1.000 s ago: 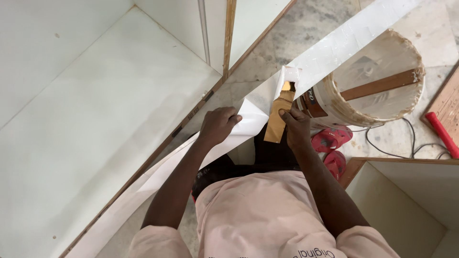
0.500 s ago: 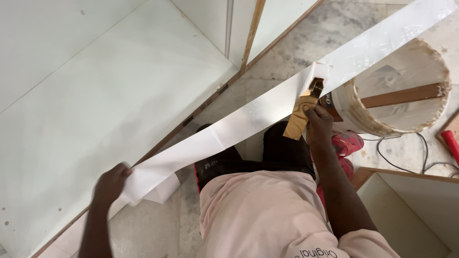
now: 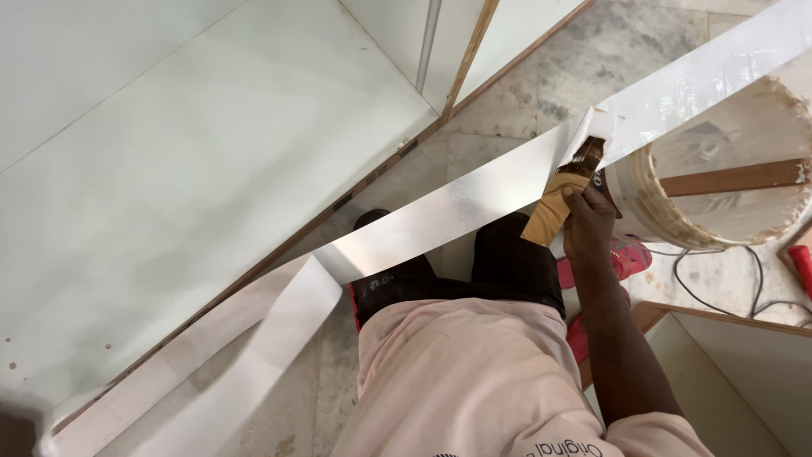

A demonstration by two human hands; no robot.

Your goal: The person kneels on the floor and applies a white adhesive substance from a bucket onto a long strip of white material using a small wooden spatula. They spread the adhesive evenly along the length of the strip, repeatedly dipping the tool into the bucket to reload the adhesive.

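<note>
Grey marble floor (image 3: 592,59) lies under you, with large white boards (image 3: 194,178) at your left. Near your body, your right hand (image 3: 588,224) closes around a flat wooden-handled brush (image 3: 562,199), its bristles touching the long white laminate strip (image 3: 474,199) that crosses the view. Your left hand (image 3: 17,432) is blurred at the lower corner; its grip I cannot tell. Farther right stands a glue-crusted white bucket (image 3: 719,203).

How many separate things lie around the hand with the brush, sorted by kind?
Brushes: 1, the wooden-handled brush held in the right hand
White strips: 1, the long white strip
Buckets: 1, the crusted bucket
Sticks: 1, the wooden stick across the bucket
Red sandals: 2, one red sandal, another
Cables: 1, the black cable
Total: 7
</note>
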